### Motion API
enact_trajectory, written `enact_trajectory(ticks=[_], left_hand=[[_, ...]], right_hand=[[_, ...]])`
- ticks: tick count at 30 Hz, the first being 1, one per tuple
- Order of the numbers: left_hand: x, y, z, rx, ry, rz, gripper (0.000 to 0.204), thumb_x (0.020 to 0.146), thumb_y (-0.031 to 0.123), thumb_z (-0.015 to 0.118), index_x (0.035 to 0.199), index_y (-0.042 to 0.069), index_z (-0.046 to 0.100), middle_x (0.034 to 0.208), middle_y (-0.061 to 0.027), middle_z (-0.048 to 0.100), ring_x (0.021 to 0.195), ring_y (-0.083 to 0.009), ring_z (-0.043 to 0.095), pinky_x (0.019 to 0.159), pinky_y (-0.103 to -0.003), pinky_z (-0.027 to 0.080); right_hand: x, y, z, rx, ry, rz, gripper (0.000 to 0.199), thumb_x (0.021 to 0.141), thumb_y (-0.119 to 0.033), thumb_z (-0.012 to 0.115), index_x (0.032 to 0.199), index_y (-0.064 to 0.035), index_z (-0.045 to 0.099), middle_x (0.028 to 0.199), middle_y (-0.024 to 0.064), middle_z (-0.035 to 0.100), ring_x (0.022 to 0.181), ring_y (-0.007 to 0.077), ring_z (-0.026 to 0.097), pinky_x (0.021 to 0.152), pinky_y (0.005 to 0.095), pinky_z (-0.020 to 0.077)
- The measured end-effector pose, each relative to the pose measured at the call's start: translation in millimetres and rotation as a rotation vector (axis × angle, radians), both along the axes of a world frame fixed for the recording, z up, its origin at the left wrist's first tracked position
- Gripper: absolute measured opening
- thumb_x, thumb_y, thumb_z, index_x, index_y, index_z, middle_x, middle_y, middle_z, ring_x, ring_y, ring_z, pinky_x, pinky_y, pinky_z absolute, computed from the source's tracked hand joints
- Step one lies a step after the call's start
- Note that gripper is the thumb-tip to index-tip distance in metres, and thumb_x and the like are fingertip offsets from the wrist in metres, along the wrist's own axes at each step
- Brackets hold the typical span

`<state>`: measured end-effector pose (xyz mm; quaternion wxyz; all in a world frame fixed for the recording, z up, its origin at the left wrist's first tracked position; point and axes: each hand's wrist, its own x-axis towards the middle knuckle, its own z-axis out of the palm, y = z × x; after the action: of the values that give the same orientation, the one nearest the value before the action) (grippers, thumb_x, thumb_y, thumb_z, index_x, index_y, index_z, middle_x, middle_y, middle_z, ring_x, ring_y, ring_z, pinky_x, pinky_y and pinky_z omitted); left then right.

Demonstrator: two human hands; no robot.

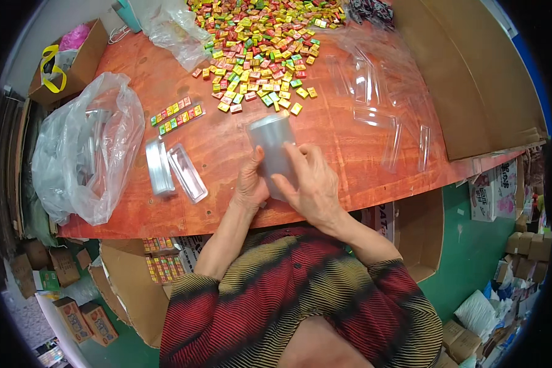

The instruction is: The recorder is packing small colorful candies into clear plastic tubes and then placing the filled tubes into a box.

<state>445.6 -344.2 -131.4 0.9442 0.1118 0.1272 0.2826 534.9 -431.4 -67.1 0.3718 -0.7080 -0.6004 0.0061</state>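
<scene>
Between my two hands is a greyish, see-through stack of plastic trays (270, 144), slightly smeared by motion and tilted above the table's near edge. My left hand (251, 178) is closed on its left side, thumb up along the edge. My right hand (313, 184) grips the right side with thumb and fingers against the surface. To the left lie another stack of clear trays (158, 168) and a single clear tray (187, 173). Behind these sit two rows of small coloured boxes (176, 116) in clear trays.
A heap of small yellow, red and green boxes (257, 55) covers the table's far middle. Clear plastic trays (374, 116) lie scattered at right, beside a large cardboard sheet (472, 73). A clear plastic bag (86, 150) stands at left. Below the edge is an open carton (126, 288).
</scene>
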Motion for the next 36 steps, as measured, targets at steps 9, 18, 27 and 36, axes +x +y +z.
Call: enact_trajectory(ticks=[9,18,27,36], left_hand=[[-2.6,4.0,7.5,0.056,0.042,0.005,0.047,0.078,0.032,0.050,0.113,0.005,0.036,0.106,-0.0110,0.048,0.099,-0.0239,0.046,0.087,-0.038,0.035],[5.9,8.5,3.5,0.217,0.233,-0.015,0.050,0.073,0.036,0.056,0.109,0.006,0.040,0.101,-0.0041,0.049,0.094,-0.0166,0.046,0.084,-0.032,0.037],[9.7,-1.5,-3.0,0.065,0.137,-0.058,0.051,0.067,0.027,0.065,0.107,0.005,0.042,0.098,-0.0045,0.051,0.094,-0.0174,0.047,0.085,-0.032,0.037],[27.5,16.1,7.3,0.213,0.285,0.105,0.051,0.069,0.019,0.063,0.112,0.008,0.040,0.102,-0.0039,0.049,0.093,-0.0166,0.047,0.083,-0.032,0.038]], right_hand=[[12.5,2.7,-5.4,-0.030,0.238,0.034,0.043,0.068,-0.011,0.057,0.107,-0.0003,0.043,0.085,0.0112,0.049,0.073,0.0190,0.051,0.061,0.0290,0.0431],[41.7,11.2,-47.1,-0.223,1.228,0.111,0.030,0.082,-0.012,0.041,0.108,0.0024,0.044,0.093,0.0038,0.053,0.083,0.0079,0.049,0.072,0.0197,0.0395],[55.5,19.9,-32.0,-0.038,0.280,-0.068,0.017,0.077,-0.013,0.050,0.078,0.0033,0.055,0.065,0.0039,0.052,0.060,0.0090,0.048,0.056,0.0250,0.0405],[52.9,22.8,-2.0,-0.101,0.228,0.043,0.020,0.070,-0.019,0.059,0.074,0.0002,0.054,0.060,0.0035,0.051,0.057,0.0081,0.046,0.053,0.0238,0.0398]])
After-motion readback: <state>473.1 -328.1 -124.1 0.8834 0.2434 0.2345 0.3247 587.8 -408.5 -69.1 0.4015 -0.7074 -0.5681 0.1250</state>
